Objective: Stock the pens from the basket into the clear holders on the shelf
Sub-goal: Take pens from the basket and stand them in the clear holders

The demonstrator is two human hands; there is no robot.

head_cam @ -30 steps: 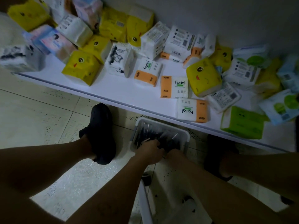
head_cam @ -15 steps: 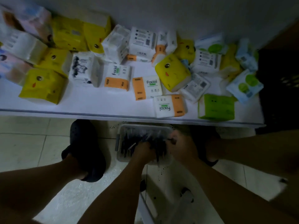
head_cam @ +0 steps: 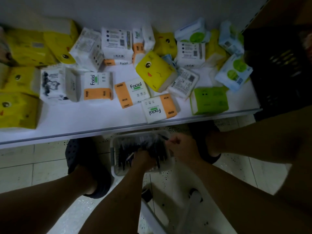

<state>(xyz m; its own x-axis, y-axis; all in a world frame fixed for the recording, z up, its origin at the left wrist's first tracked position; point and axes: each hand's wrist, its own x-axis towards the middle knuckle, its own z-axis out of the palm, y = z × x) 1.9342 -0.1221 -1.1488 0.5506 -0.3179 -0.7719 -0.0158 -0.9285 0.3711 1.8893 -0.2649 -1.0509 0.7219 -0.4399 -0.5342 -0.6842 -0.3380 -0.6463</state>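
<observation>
over basket (head_cam: 114, 168): left hand (head_cam: 143, 160) grip clenched round dark pens (head_cam: 156, 146); right hand (head_cam: 183, 146) pinching same bundle.

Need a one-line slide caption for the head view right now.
Both hands, left and right, gather dark pens from the clear basket on the floor, below a white shelf of tissue packs.

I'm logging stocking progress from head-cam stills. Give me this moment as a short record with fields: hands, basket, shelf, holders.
left hand: in the basket, closed on a bunch of dark pens
right hand: at the basket's right edge, gripping the same bunch
basket: clear, on the floor between the feet, pens inside
shelf: white, holds tissue packs
clear holders: none in view
</observation>
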